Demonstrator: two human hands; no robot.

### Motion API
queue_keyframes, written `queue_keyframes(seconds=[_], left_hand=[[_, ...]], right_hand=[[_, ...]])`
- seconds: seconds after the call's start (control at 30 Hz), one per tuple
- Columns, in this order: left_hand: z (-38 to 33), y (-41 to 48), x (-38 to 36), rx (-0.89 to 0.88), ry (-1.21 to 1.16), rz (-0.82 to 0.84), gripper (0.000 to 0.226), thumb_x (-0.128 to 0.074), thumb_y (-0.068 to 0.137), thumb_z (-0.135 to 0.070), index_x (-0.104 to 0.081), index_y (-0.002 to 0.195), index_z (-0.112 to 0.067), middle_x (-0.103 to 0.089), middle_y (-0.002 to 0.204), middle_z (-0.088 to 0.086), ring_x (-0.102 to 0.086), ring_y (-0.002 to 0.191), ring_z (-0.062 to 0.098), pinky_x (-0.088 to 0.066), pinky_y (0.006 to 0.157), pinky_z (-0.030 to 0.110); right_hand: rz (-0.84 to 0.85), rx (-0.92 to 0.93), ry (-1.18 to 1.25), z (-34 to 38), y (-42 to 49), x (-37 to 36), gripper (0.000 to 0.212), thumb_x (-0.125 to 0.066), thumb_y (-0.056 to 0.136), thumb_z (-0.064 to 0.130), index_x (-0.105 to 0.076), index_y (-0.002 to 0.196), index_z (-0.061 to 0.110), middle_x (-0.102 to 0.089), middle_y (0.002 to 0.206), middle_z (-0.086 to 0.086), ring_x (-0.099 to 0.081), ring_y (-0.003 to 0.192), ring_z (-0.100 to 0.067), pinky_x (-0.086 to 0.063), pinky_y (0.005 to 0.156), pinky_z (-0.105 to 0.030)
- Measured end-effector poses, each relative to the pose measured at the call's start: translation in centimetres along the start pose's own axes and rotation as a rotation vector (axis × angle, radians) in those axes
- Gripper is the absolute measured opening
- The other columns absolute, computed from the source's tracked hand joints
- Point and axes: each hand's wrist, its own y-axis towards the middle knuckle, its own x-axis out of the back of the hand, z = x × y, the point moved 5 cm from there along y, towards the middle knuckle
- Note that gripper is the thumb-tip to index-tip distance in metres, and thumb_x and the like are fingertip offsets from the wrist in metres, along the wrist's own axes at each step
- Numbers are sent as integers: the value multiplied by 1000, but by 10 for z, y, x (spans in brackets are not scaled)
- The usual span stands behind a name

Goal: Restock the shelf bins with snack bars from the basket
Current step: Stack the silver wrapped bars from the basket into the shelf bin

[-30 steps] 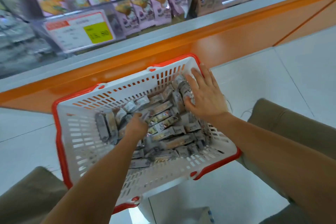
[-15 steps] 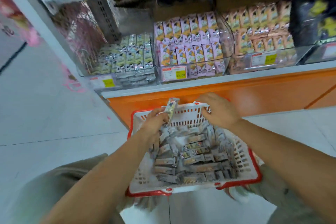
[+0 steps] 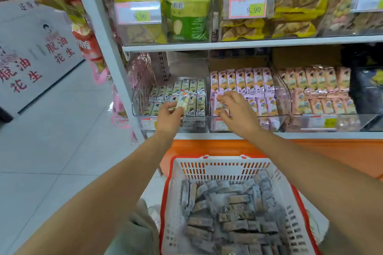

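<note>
Both arms are bare from the left hand [image 3: 169, 117] and right hand [image 3: 238, 114] back to the frame's edge. Below the left forearm shows a knee in olive-khaki trousers [image 3: 141, 232].

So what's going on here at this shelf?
A person is restocking snack bars. The left hand pinches one snack bar at the leftmost clear bin, which holds similar pale green packs. The right hand reaches to the neighbouring bin of pink packs; whether it holds anything is unclear. The basket below holds many more bars.
</note>
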Motion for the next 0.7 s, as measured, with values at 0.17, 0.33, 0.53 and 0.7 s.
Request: queue_keyframes(seconds=[0.17,0.33,0.53,0.7], left_hand=[[-6,55,21,-29,114,-115,39,-53,98,-18,-42,134,-9,-52,95,1,-47,68,9,-41,57,24],[-4,105,25,4,207,-137,40,-52,99,-14,-39,136,-7,-53,98,-1,-51,80,18,-44,71,25],[6,158,19,85,302,-103,35,-51,97,-7,-41,130,-3,-48,91,0,-48,95,21,-41,87,31],[13,173,10,82,335,-49,25,-51,98,-6,-47,123,-6,-54,110,3,-51,107,24,-40,104,35]], right_hand=[[148,-92,-90,-11,34,-26,50,-38,101,26,-31,150,22,-15,161,-8,-20,146,-28,-24,115,-46],[214,-101,-134,-17,42,-47,51,-28,104,34,-20,154,23,-7,163,-7,-11,149,-25,-18,118,-44],[196,-93,-128,-21,39,-51,52,-25,104,39,-18,154,25,-11,162,-7,-12,150,-24,-21,118,-45],[199,-90,-141,-22,41,-52,52,-25,103,39,-19,154,25,-10,163,-6,-10,150,-22,-21,119,-44]])
